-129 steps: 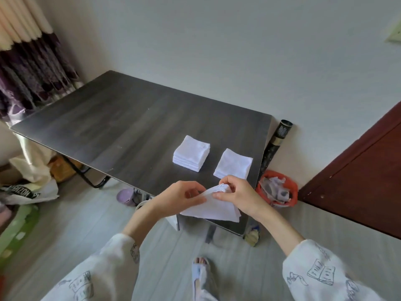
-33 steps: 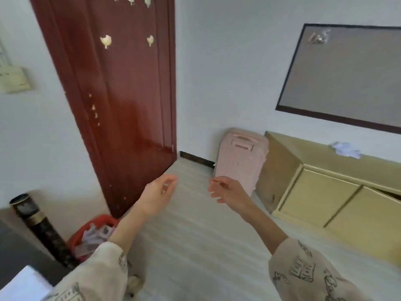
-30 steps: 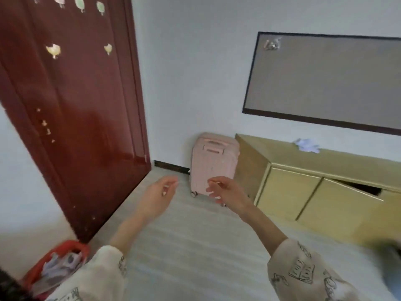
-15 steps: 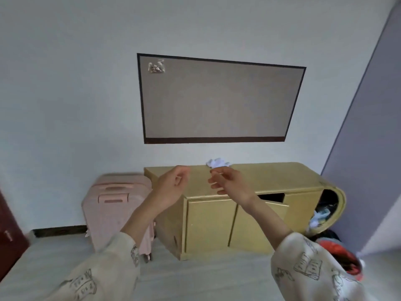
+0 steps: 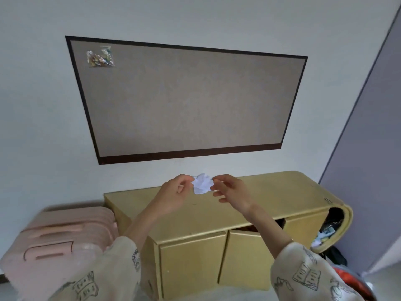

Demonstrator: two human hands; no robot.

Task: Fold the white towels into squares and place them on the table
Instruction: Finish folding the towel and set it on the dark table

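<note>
Your left hand [image 5: 173,192] and right hand [image 5: 231,191] are both raised in front of you, fingers loosely curled, neither one gripping anything. A crumpled white towel [image 5: 201,184] lies on the top of the gold cabinet [image 5: 271,198], at the far edge by the wall, and shows in the gap between your two hands. Whether your fingertips touch it, I can't tell from this view.

Containers: the cabinet's right end is an open rounded cubby [image 5: 329,231] with dark stuff and some white bits piled inside; contents unclear. The cabinet doors [image 5: 191,263] on the near face sit slightly ajar at the top and a dark gap shows behind them. A small clear bag [image 5: 100,57] of mixed bits hangs at the upper left corner of the framed board [image 5: 186,101] on the wall.

Edges and room: a pink suitcase [image 5: 58,235] stands against the cabinet's left end. The cabinet top is bare left and right of the towel. A grey panel [image 5: 368,148] closes off the right side. Something red-orange [image 5: 347,279] sits low at the right, near your sleeve [image 5: 308,276].
</note>
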